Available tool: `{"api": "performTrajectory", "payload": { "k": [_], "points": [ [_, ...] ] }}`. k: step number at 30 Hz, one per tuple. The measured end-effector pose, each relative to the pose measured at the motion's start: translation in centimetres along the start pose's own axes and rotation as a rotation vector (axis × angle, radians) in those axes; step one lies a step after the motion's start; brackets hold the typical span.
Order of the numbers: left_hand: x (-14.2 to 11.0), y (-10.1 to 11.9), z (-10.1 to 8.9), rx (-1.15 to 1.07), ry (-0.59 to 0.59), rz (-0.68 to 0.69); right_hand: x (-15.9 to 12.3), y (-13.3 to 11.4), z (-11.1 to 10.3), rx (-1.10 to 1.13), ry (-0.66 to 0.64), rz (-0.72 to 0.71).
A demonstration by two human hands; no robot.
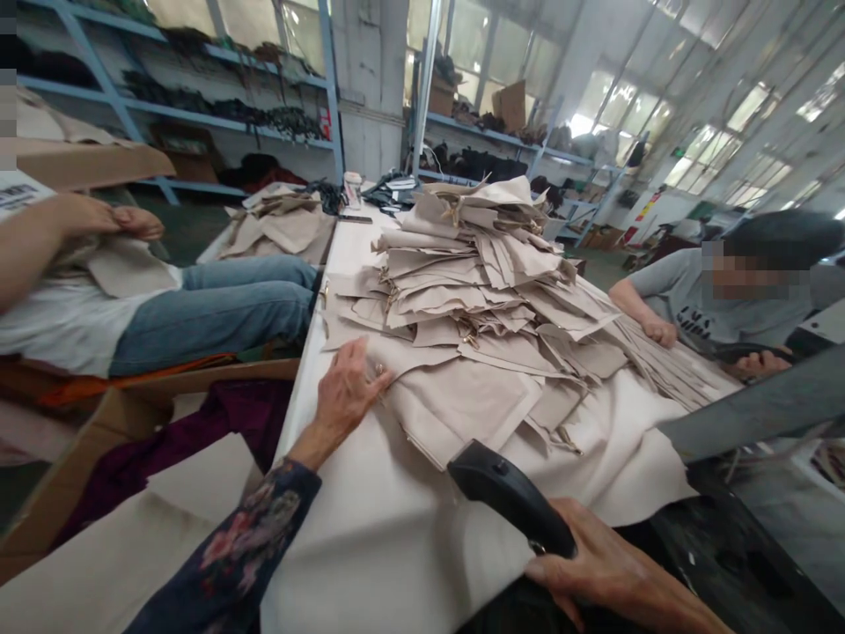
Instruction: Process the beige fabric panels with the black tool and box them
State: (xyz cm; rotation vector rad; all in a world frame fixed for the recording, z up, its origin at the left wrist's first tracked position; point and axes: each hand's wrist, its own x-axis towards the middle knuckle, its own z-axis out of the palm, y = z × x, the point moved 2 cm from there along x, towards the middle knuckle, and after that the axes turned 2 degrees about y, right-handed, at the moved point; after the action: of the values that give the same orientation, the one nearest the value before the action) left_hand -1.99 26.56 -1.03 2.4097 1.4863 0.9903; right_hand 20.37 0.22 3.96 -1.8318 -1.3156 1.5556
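My left hand [347, 396] is closed at the left corner of a beige leather-like panel [455, 405], thumb and fingers pinching its edge. A small brass-coloured metal bit shows by the thumb. In my right hand [587, 559] is a black hand-held tool [508, 493] with a curved body and blunt head, its tip close to the panel's lower edge. Behind these rises a tall, uneven pile of similar beige panels [442, 273], several with brass-coloured zipper ends. Smooth pale sheet material [389, 519] lies under the panel and spreads toward me.
At left, a seated co-worker in jeans [217, 304] handles a beige piece. Another person in a grey shirt [687, 291] sits at right. A cardboard box [85, 440] with purple cloth stands left of the table. A grey metal bar [759, 405] crosses at right; blue shelves [264, 123] line the back.
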Motion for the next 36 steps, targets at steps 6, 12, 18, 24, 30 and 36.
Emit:
{"api": "performTrajectory", "payload": {
  "k": [6,12,18,24,30,36],
  "points": [
    [-3.8,0.1,1.8,-0.048,0.027,0.204,-2.1,0.7,-0.8,-0.065,0.091,0.07],
    [-2.8,-0.2,-0.1,-0.242,-0.056,0.109,-2.2,-1.5,-0.7,-0.142,0.11,0.012],
    [-1.7,0.8,-4.0,-0.57,-0.46,0.015,1.9,-5.8,1.9,-0.098,-0.005,-0.145],
    [-3.2,0.1,-3.8,-0.892,-0.687,-0.18,4.5,-5.5,3.6,-0.064,-0.084,-0.176],
    [-5.6,-1.2,-1.4,-1.062,-0.671,-0.35,6.3,-5.2,5.0,-0.066,-0.067,-0.153],
    [-6.4,-1.9,0.0,-1.151,-0.63,-0.463,5.4,-5.1,5.3,-0.167,-0.053,-0.132]
  ]
}}
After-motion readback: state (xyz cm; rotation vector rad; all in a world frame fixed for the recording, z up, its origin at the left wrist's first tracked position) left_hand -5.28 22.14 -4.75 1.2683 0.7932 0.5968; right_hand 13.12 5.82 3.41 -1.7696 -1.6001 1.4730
